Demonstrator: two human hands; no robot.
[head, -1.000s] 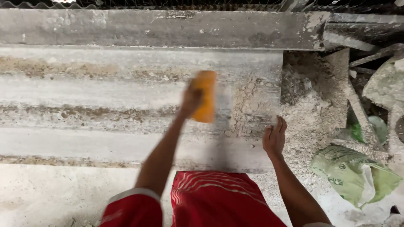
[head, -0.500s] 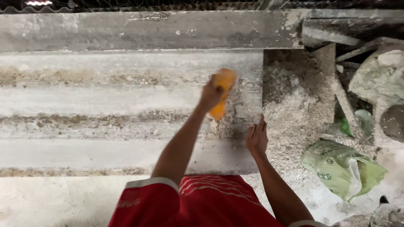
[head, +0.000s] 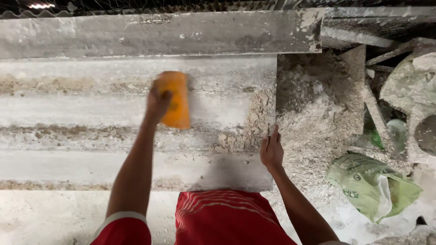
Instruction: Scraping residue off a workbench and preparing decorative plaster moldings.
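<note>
One orange block (head: 175, 100) in left hand (head: 158, 102), long axis pointing away, upright.

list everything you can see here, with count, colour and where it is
orange block: 1, orange, on the slab's upper middle, held in the left hand
ridged slab: 1, grey-white, left and centre
rubble pile: 1, pale grey, off the slab's right end
sack: 1, green, lower right
beam: 1, grey, along the top
shorts: 1, red, bottom centre
left hand: 1, gripping the block
right hand: 1, on the slab's right edge
</note>
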